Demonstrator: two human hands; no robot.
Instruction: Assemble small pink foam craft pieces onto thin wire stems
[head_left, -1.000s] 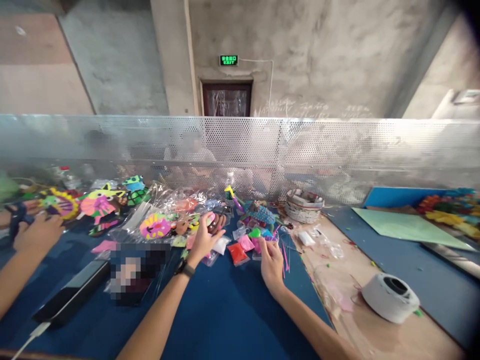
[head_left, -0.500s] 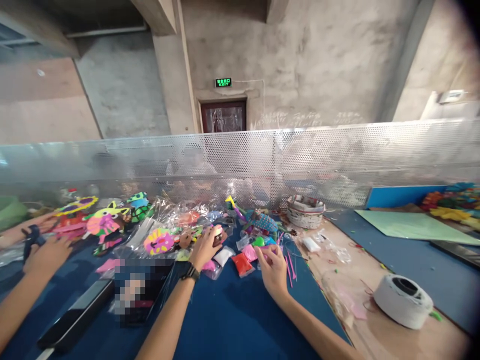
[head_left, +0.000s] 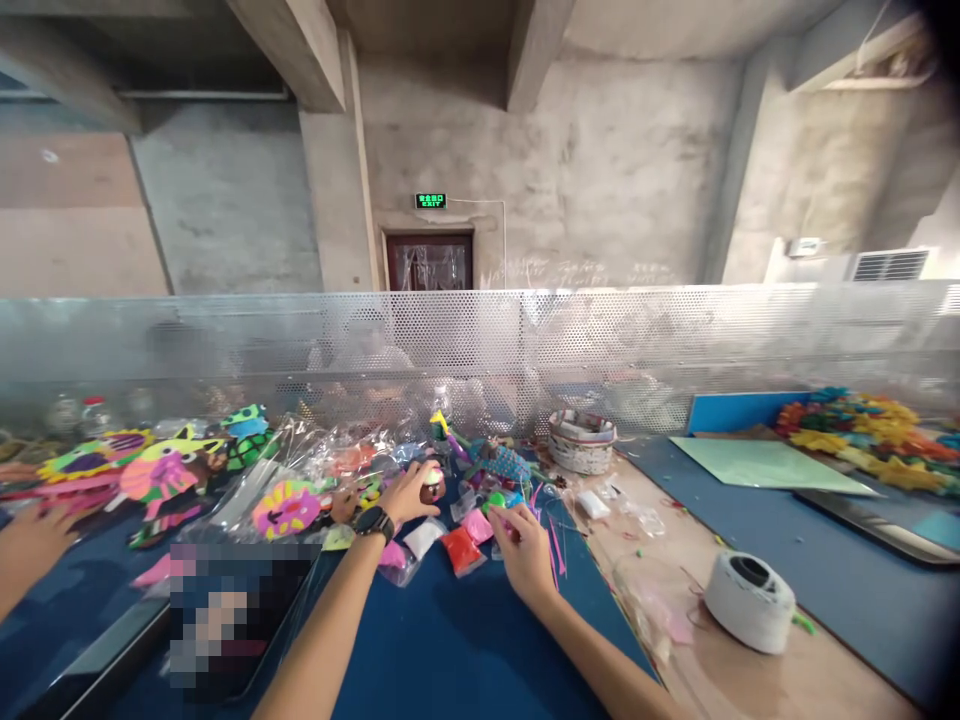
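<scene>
Left hand [head_left: 407, 496], followed remotely on my feed: fingers bent about one brown piece [head_left: 433, 493], presumably to steady it, at ten o'clock from the right hand [head_left: 527, 548]. The right's fingertips are bunched; I cannot tell what they pinch. One red packet [head_left: 463, 552] lies at nine o'clock, perhaps for easy reach; one basket [head_left: 580, 458] at one; one white roll [head_left: 748, 615] at three.

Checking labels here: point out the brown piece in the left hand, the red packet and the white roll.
Brown piece [head_left: 433, 493], head view: exposed brown side.
Red packet [head_left: 463, 551], head view: middle of its face.
White roll [head_left: 750, 612], head view: curved outer side.
</scene>
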